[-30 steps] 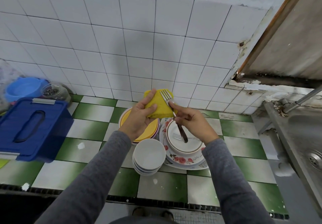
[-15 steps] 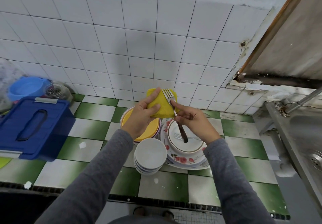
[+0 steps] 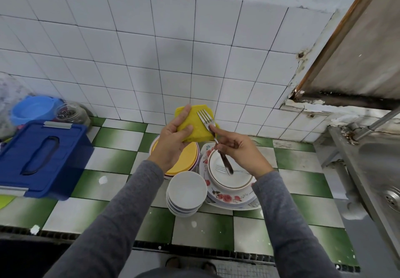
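Left hand [image 3: 173, 139] squeezed yellow sponge [image 3: 194, 126]; right hand [image 3: 240, 154] pinched fork [image 3: 207, 122]. Loose pinch could drop fork onto plates [image 3: 229, 197].

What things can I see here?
sponge: one, yellow, in the left hand
held fork: one, silver, against the sponge
loose fork: one, silver, on the plates
bowls: one stack, white, nearest
plates: one pile, flowered, right of the bowls
yellow plate: one, tops a pile behind the bowls
lidded box: one, dark blue, left
tub: one, light blue, behind the box
jar: one, glass, beside the tub
sink: one, steel, right
left hand: grips the sponge
right hand: pinches the held fork
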Demonstrator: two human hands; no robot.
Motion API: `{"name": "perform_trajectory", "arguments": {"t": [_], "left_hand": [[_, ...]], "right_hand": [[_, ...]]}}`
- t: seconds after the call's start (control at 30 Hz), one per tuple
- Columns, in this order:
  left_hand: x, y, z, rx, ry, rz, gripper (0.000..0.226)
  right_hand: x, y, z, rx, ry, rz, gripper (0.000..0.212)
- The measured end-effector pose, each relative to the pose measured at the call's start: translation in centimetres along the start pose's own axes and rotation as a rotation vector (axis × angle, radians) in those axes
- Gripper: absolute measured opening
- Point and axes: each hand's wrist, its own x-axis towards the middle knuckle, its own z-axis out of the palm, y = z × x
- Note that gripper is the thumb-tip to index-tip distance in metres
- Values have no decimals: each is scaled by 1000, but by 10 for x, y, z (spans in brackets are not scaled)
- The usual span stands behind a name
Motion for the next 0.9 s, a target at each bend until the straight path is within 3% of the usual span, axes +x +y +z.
{"name": "perform_trajectory", "arguments": {"t": [0.2, 0.47, 0.67, 0.77, 0.9], "left_hand": [[-8, -4, 3, 143, -68, -7, 53], [-5, -8, 8, 195, 25, 39, 56], [-6, -14, 10, 307, 48, 39, 55], [-6, -14, 11, 269, 41, 31, 56], [-4, -13, 9, 188, 17, 20, 55]], "right_hand": [[1, 2, 2, -19, 23, 1, 61], [0, 1, 3, -194, 164, -43, 70], [2, 0, 10, -495, 290, -132, 57], [3, 2, 19, -664, 314, -231, 60], [4, 3, 28, -799, 322, -224, 64]]}}
